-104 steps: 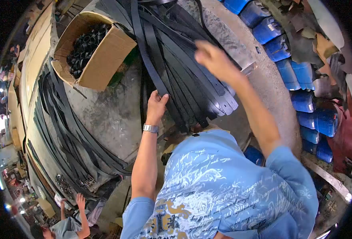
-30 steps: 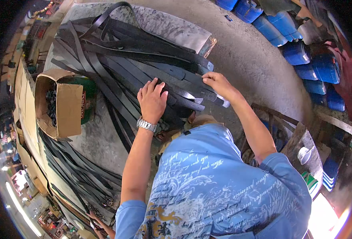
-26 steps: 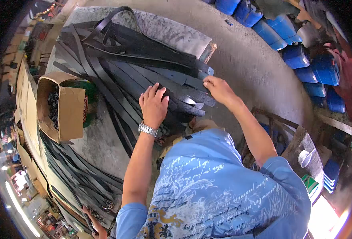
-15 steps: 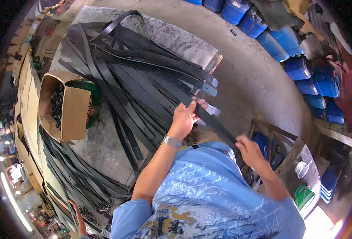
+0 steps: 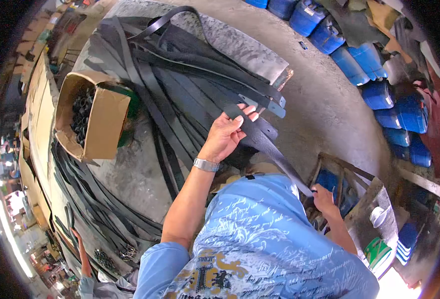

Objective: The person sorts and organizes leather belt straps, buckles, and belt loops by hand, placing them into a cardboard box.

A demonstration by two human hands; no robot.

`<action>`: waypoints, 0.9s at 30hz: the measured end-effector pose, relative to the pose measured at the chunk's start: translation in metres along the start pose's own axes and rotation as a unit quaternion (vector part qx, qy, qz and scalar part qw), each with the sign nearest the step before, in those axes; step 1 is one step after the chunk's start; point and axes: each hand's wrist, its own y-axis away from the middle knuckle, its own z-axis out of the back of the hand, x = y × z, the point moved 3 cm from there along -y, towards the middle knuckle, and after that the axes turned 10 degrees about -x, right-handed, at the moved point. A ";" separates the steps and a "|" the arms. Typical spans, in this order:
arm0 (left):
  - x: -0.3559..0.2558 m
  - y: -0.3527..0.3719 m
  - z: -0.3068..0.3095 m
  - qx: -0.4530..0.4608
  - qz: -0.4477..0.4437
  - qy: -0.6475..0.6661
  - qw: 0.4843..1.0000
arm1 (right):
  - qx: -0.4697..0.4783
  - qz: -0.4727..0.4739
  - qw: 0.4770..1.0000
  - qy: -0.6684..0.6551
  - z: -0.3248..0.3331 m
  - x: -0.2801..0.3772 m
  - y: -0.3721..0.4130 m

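My left hand [image 5: 224, 133], with a metal watch on the wrist, is closed on a black leather strap [image 5: 279, 159], thumb on top. From there the strap runs taut down to the right, and my right hand [image 5: 323, 197] grips it lower down, beside the blue shirt. Just beyond my left hand lies a large pile of black straps [image 5: 180, 84] on a grey worktable [image 5: 138, 162]. Several of their pale-backed ends stick out over the table's near edge.
A cardboard box [image 5: 105, 124] of small black parts stands on the table's left. More straps [image 5: 100, 199] lie below it. Another person's arm [image 5: 82, 254] reaches in at lower left. Blue plastic drums [image 5: 349, 65] line the right, near a metal-framed stand [image 5: 347, 172].
My right hand has moved down and right, drawing the strap along. The strap has twisted, showing a lighter face, and its end now shows at my left hand.
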 end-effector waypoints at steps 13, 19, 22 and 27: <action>-0.072 0.234 0.030 0.001 -0.096 -0.405 0.909 | 0.234 0.147 0.668 -0.691 0.105 0.472 -0.111; -0.057 0.377 0.086 -0.176 -0.086 -0.346 0.917 | 0.173 0.298 0.614 -0.711 0.174 0.573 -0.132; -0.026 0.425 0.112 -0.228 -0.131 -0.272 0.926 | 0.170 0.424 0.589 -0.666 0.189 0.643 -0.055; 0.044 0.461 0.145 -0.278 -0.130 -0.118 0.944 | -0.038 0.696 0.499 -0.515 0.176 0.734 0.088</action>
